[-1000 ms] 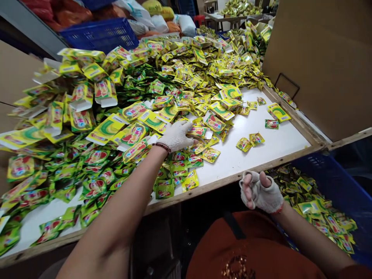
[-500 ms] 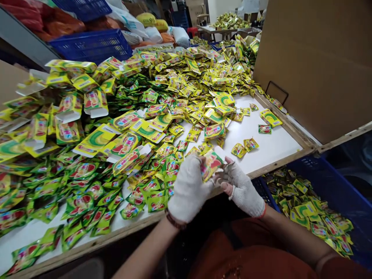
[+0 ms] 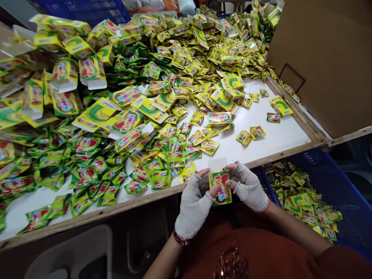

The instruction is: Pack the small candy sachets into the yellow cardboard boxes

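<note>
A small green and yellow candy box (image 3: pixel 220 189), printed with a watermelon and bright lettering, is held upright just off the table's front edge, its pale top flap raised. My left hand (image 3: pixel 195 205), in a white fingerless knit glove, grips the box's left side with the thumb on its front. On the other side my right hand (image 3: pixel 250 187), gloved alike, closes on the box with its thumb and fingers near the upper right edge. Green candy sachets (image 3: pixel 161 179) and yellow candy sachets (image 3: pixel 209 147) lie on the table beyond my hands.
Open-ended flat boxes (image 3: pixel 124 121) are heaped at the left on the white table (image 3: pixel 279 133), with piled sachets behind. Its wooden rim (image 3: pixel 290 152) runs along the front. A blue crate (image 3: pixel 316 170) of packets stands below right. A large cardboard panel (image 3: pixel 328 66) rises at the right.
My view has tipped downward. The box has come closer to my body and now shows its printed front, and my right hand has closed on it beside my left.
</note>
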`<state>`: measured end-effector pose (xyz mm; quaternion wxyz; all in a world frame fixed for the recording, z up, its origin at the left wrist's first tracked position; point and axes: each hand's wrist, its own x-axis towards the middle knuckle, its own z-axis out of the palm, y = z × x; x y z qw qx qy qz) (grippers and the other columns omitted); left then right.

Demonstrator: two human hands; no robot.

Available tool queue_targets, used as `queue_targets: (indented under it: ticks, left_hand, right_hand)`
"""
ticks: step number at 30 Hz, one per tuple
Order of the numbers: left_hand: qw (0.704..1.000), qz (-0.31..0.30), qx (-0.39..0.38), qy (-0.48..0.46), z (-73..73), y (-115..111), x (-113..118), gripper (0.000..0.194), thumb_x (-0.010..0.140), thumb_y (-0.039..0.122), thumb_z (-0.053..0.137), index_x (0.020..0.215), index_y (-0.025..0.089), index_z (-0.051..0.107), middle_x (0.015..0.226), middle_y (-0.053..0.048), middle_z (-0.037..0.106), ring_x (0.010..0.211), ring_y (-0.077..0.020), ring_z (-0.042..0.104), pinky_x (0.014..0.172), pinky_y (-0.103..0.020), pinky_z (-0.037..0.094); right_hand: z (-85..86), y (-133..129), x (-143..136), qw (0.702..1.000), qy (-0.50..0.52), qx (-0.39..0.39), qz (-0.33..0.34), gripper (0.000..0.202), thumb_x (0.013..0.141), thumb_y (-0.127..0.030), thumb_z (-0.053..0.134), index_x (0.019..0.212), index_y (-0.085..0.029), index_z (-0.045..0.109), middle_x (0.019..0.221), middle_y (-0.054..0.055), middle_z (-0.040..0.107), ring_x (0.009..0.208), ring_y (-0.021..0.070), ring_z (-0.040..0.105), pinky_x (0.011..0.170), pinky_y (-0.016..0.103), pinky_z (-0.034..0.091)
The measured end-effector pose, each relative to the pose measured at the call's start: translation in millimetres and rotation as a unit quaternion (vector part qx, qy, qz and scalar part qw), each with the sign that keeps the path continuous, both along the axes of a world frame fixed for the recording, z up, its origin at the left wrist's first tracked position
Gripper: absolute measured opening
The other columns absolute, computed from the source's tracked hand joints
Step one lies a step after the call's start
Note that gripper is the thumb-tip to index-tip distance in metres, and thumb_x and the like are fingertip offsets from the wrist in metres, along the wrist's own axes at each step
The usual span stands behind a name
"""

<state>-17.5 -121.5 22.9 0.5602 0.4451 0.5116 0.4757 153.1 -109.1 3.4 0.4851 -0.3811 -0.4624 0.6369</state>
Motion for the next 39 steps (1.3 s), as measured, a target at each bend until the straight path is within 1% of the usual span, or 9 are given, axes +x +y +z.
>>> queue_targets:
  ticks: [6, 8, 10, 13, 17, 20, 29, 33, 39]
  left_hand:
    - [0.993, -0.076, -0.027, 0.089, -11.2, -19, -11, 0.027, 0.081, 0.039, 0.070, 0.095, 0.017, 0.064, 0.085, -0.003, 0.068, 0.073, -0.0155, 0.066, 0.065, -0.026, 0.056]
    - [0.986, -0.096, -0.003, 0.138, -14.8, -25, -13, 0.020, 0.083, 0.037, 0.068, 0.084, 0.017, 0.064, 0.078, -0.001, 0.064, 0.070, -0.0134, 0.061, 0.063, -0.024, 0.053]
    - [0.980, -0.104, 0.009, 0.169, -16.1, -31, -14, 0.018, 0.084, 0.035, 0.066, 0.082, 0.017, 0.064, 0.077, 0.000, 0.063, 0.070, -0.0127, 0.060, 0.064, -0.023, 0.052]
    - [0.985, -0.084, -0.041, 0.142, -14.5, -34, -11, 0.021, 0.083, 0.036, 0.067, 0.093, 0.019, 0.059, 0.083, 0.000, 0.065, 0.071, -0.0129, 0.062, 0.064, -0.024, 0.053]
    - [0.991, -0.044, -0.113, 0.056, -10.2, -34, -6, 0.049, 0.077, 0.032, 0.072, 0.116, 0.021, 0.045, 0.084, 0.002, 0.065, 0.074, -0.0147, 0.068, 0.069, -0.028, 0.058]
    - [0.990, -0.058, -0.111, 0.059, -8.9, -35, -6, 0.054, 0.077, 0.029, 0.071, 0.123, 0.021, 0.043, 0.085, 0.001, 0.066, 0.076, -0.0151, 0.068, 0.071, -0.029, 0.059]
    - [0.975, -0.107, -0.051, 0.186, -11.6, -45, -10, 0.047, 0.083, 0.033, 0.069, 0.127, 0.022, 0.055, 0.105, -0.005, 0.070, 0.088, -0.0176, 0.069, 0.079, -0.032, 0.057]
    - [0.981, -0.112, -0.039, 0.156, -18.3, -46, -10, 0.042, 0.085, 0.032, 0.066, 0.125, 0.022, 0.058, 0.101, -0.004, 0.070, 0.085, -0.0163, 0.069, 0.076, -0.029, 0.057]
    - [0.966, -0.141, 0.031, 0.214, -17.1, -44, -10, 0.013, 0.086, 0.028, 0.066, 0.095, 0.020, 0.071, 0.089, -0.002, 0.072, 0.082, -0.0151, 0.067, 0.078, -0.027, 0.054]
  right_hand:
    - [5.4, -2, 21, 0.971, -0.217, 0.058, 0.086, 0.008, 0.085, -0.024, 0.065, 0.084, -0.017, 0.063, 0.078, 0.000, 0.064, 0.072, 0.0128, 0.056, 0.067, 0.025, 0.045]
    - [4.8, -4, 24, 0.957, -0.251, 0.069, 0.126, 0.011, 0.085, -0.022, 0.064, 0.076, -0.017, 0.061, 0.071, -0.001, 0.059, 0.067, 0.0113, 0.051, 0.063, 0.024, 0.042]
    - [2.1, -6, 24, 0.966, -0.216, 0.034, 0.137, 0.010, 0.086, -0.026, 0.064, 0.088, -0.017, 0.063, 0.074, -0.002, 0.060, 0.065, 0.0103, 0.050, 0.061, 0.023, 0.042]
    - [-1.1, -8, 20, 0.978, -0.166, -0.004, 0.123, 0.033, 0.087, -0.032, 0.066, 0.116, -0.016, 0.059, 0.087, 0.001, 0.064, 0.069, 0.0106, 0.055, 0.061, 0.022, 0.046]
    - [2.6, -7, 21, 0.957, -0.226, 0.082, 0.162, 0.018, 0.091, -0.030, 0.061, 0.098, -0.016, 0.069, 0.088, 0.004, 0.070, 0.080, 0.0142, 0.062, 0.072, 0.025, 0.050]
    - [8.5, -7, 23, 0.953, -0.220, 0.129, 0.165, 0.023, 0.094, -0.033, 0.058, 0.092, -0.015, 0.072, 0.087, 0.005, 0.072, 0.079, 0.0151, 0.065, 0.072, 0.025, 0.050]
    - [24.9, -4, 23, 0.938, -0.301, 0.077, 0.150, 0.014, 0.088, -0.024, 0.063, 0.084, -0.014, 0.073, 0.074, 0.000, 0.068, 0.069, 0.0120, 0.060, 0.063, 0.021, 0.044]
    - [23.3, -6, 28, 0.940, -0.283, 0.063, 0.181, 0.019, 0.089, -0.028, 0.061, 0.089, -0.015, 0.075, 0.083, 0.003, 0.074, 0.077, 0.0144, 0.065, 0.071, 0.024, 0.050]
    - [6.7, -22, 35, 0.956, -0.224, 0.025, 0.185, 0.022, 0.087, -0.031, 0.066, 0.100, -0.016, 0.076, 0.100, 0.007, 0.077, 0.091, 0.0186, 0.071, 0.082, 0.030, 0.057]
